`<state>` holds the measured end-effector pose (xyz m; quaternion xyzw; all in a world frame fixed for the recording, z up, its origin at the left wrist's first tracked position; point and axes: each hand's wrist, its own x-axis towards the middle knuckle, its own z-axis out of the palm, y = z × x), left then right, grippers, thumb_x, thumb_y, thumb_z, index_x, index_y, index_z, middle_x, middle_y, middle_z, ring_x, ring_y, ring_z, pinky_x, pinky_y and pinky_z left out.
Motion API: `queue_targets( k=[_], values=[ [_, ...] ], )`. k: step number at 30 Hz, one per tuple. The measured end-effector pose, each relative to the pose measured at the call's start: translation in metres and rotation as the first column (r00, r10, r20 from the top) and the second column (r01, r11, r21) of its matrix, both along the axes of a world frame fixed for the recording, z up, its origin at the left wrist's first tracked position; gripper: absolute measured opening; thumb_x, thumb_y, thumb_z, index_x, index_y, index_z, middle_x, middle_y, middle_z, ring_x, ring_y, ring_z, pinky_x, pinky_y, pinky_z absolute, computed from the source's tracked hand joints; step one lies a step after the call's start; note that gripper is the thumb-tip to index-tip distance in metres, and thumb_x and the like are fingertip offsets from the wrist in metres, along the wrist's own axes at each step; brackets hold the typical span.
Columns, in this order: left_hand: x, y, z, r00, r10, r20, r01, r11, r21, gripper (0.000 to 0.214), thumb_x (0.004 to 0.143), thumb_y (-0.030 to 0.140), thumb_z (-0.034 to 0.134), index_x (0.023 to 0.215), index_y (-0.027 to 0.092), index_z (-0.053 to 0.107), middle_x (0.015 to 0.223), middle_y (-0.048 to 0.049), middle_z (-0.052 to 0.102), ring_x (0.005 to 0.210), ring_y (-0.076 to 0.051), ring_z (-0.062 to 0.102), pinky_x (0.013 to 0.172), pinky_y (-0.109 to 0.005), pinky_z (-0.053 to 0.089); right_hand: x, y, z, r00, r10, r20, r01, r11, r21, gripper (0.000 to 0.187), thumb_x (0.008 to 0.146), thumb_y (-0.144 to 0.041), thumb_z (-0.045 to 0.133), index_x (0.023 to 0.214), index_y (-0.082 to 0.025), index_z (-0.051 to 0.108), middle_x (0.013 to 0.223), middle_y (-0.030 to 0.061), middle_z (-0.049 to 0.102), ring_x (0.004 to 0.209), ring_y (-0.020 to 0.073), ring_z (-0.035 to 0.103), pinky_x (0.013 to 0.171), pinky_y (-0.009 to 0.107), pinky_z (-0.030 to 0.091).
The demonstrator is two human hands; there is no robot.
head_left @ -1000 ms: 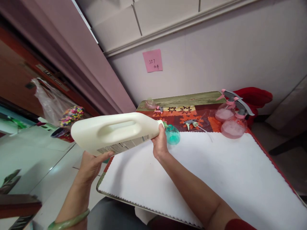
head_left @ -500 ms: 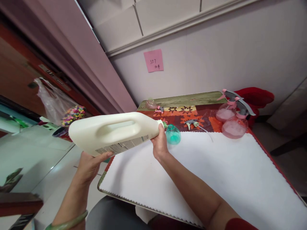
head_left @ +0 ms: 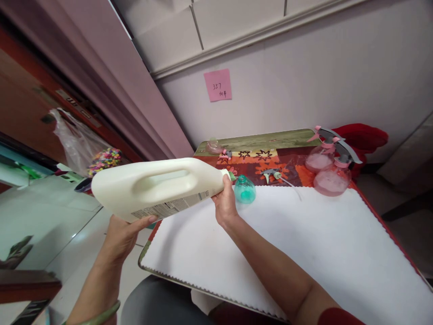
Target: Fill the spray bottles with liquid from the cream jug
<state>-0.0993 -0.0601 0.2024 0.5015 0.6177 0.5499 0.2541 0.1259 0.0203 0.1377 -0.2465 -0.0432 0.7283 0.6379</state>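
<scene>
Your left hand (head_left: 123, 234) props the jug (head_left: 158, 185) sideways; your right hand (head_left: 225, 203) grips its neck. Pouring calls for steady aim at the green bottle (head_left: 245, 189).

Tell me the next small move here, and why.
Probably tilt the jug by raising its base slightly with the left hand, bringing the spout down toward the green bottle. The jug lies almost level, the right hand grips its neck, and the spout sits just beside the bottle's open top.

A home room: patterned tablecloth (head_left: 260, 162), tiled floor (head_left: 50, 212), hanging plastic bag (head_left: 72, 142).
</scene>
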Motion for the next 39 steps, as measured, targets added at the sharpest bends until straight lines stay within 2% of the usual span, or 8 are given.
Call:
queue_targets(
  k=[8, 12, 20, 39],
  values=[
    [0.008, -0.003, 0.007, 0.996, -0.067, 0.062, 0.066, 0.997, 0.033, 0.074, 0.048, 0.019, 0.095, 0.119, 0.021, 0.073, 0.106, -0.0055, 0.080, 0.099, -0.027, 0.074, 0.092, -0.035, 0.061, 0.001, -0.001, 0.001, 1.000, 0.014, -0.002, -0.014, 1.000, 0.007, 0.050, 0.090, -0.055, 0.058, 0.128, -0.022, 0.064, 0.125, 0.0053, 0.073, 0.114, 0.0200, 0.067, 0.083, 0.028, 0.060],
    [0.010, -0.004, 0.011, 0.996, -0.066, 0.063, 0.064, 0.998, 0.027, 0.076, 0.049, 0.019, 0.095, 0.121, 0.021, 0.072, 0.106, -0.0065, 0.080, 0.100, -0.028, 0.074, 0.091, -0.037, 0.062, 0.002, -0.002, 0.004, 1.000, 0.018, 0.004, -0.018, 1.000, 0.014, 0.050, 0.091, -0.055, 0.057, 0.127, -0.022, 0.064, 0.126, 0.0057, 0.073, 0.114, 0.0199, 0.067, 0.082, 0.028, 0.059],
    [0.009, -0.005, 0.013, 0.997, -0.044, 0.057, 0.044, 0.999, 0.002, 0.070, 0.045, 0.024, 0.096, 0.112, 0.019, 0.076, 0.110, -0.0091, 0.079, 0.102, -0.034, 0.074, 0.093, -0.043, 0.062, 0.002, -0.003, 0.004, 1.000, 0.020, 0.002, -0.020, 1.000, 0.015, 0.050, 0.090, -0.055, 0.057, 0.127, -0.023, 0.064, 0.128, 0.0061, 0.072, 0.115, 0.0208, 0.067, 0.082, 0.029, 0.060],
    [0.004, -0.007, 0.014, 0.996, -0.076, 0.045, 0.075, 0.997, 0.007, 0.067, 0.050, 0.018, 0.095, 0.114, 0.017, 0.075, 0.108, -0.0092, 0.079, 0.103, -0.031, 0.074, 0.092, -0.039, 0.062, 0.003, -0.003, 0.007, 0.999, 0.034, -0.008, -0.035, 0.999, -0.002, 0.048, 0.092, -0.054, 0.056, 0.128, -0.023, 0.064, 0.127, 0.0056, 0.073, 0.117, 0.0205, 0.066, 0.085, 0.030, 0.059]
  ],
)
